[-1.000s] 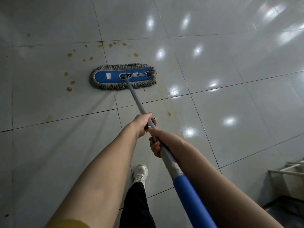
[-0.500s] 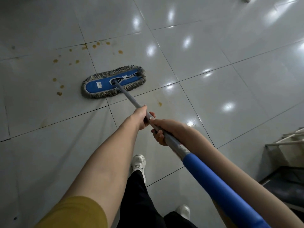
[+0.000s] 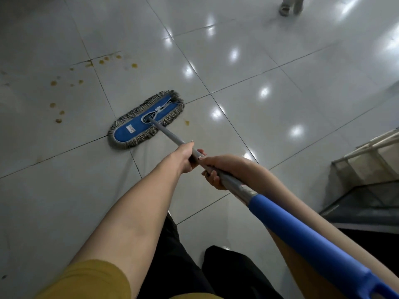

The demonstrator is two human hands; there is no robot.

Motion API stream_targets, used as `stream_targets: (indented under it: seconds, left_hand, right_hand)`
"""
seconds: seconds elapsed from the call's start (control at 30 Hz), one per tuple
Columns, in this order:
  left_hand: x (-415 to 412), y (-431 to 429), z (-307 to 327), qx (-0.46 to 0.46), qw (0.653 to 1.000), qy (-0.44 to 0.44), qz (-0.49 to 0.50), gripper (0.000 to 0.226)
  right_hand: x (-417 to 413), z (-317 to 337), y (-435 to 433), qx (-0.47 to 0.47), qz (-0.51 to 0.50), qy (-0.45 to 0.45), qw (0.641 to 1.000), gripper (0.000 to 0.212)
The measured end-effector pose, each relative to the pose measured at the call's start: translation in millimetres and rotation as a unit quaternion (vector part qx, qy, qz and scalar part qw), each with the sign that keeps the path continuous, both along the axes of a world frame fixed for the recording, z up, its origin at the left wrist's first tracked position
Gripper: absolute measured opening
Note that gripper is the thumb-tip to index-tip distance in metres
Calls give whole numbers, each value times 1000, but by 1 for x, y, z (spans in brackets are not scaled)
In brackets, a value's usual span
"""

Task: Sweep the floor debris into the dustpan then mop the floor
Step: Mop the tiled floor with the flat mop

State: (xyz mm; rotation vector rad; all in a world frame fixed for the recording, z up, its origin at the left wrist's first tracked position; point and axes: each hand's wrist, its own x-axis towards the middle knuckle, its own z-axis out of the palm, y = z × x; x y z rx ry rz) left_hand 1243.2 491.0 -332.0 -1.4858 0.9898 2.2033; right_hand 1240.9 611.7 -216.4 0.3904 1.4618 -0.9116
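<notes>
Head | one mop [image 3: 146, 119] | two grips, left hand [image 3: 184, 157] and right hand [image 3: 223, 168], holding its pole [image 3: 170, 134] | roughly twelve spots [image 3: 134, 65]

Mustard-yellow short sleeve [image 3: 90, 279] — black trousers [image 3: 172, 266], bare forearms.

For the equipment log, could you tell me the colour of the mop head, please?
The mop head is blue with a grey fringe; head view.

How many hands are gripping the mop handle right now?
2. The left hand grips the grey mop handle nearer the mop head. The right hand grips it just behind the left, ahead of the blue grip.
</notes>
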Motion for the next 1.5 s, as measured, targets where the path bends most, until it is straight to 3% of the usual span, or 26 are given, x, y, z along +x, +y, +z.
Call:
stream_targets:
  seconds: [0.43,0.87,1.0,1.33,1.5]
  left_hand:
    - [32,159,10,23,998,-37,-39,39]
    - [103,134,25,-40,994,-63,-83,37]
    - [129,137,32,-30,996,-57,-55,37]
    - [166,164,59,-62,993,-46,-87,44]
    - [192,200,49,-44,997,-45,-43,40]
  right_hand:
    - [45,11,153,42,-15,-6,999,42]
    - [120,7,115,44,5,-10,999,34]
    - [144,8,114,54,18,-17,998,30]
    - [170,23,141,28,40,18,999,27]
    - [195,18,176,27,48,2,998,27]
